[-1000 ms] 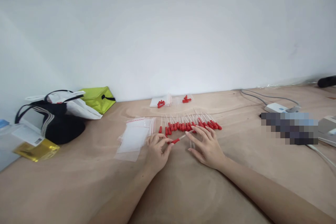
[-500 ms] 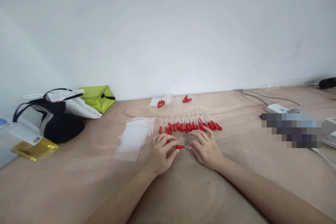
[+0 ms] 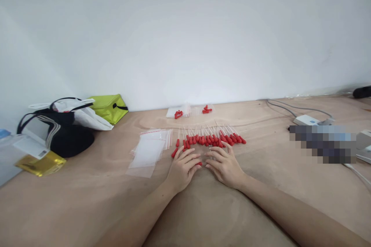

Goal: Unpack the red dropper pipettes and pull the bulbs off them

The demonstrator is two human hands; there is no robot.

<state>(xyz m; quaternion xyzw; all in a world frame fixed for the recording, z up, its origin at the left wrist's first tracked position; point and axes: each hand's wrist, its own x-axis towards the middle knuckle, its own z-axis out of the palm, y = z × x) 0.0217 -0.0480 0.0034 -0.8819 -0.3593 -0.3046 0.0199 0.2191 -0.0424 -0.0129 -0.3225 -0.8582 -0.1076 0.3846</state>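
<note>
My left hand [image 3: 181, 170] pinches a red rubber dropper bulb [image 3: 199, 163], whose end shows past the thumb and fingertips. Opposite it, my right hand [image 3: 226, 166] has its fingers closed on a thin clear dropper tube, mostly hidden, lined up with the bulb. Just beyond both hands lies a row of droppers [image 3: 215, 139], red bulbs toward me and clear tubes pointing away. One red bulb [image 3: 174, 152] rests at an angle beside my left fingers. Clear tubes also lie partly under my right hand.
Zip bags [image 3: 147, 150] lie in a stack to the left. Near the wall are two small groups of red bulbs [image 3: 178, 114] on bags. A black cap [image 3: 69, 139], a green bag [image 3: 108, 108] and a yellow pouch [image 3: 42, 164] sit far left; a power strip [image 3: 305, 120] is right.
My left hand has shifted right and wrapped further over the bulb, closing the gap to my right hand. A tilted red bulb now shows left of my left fingers.
</note>
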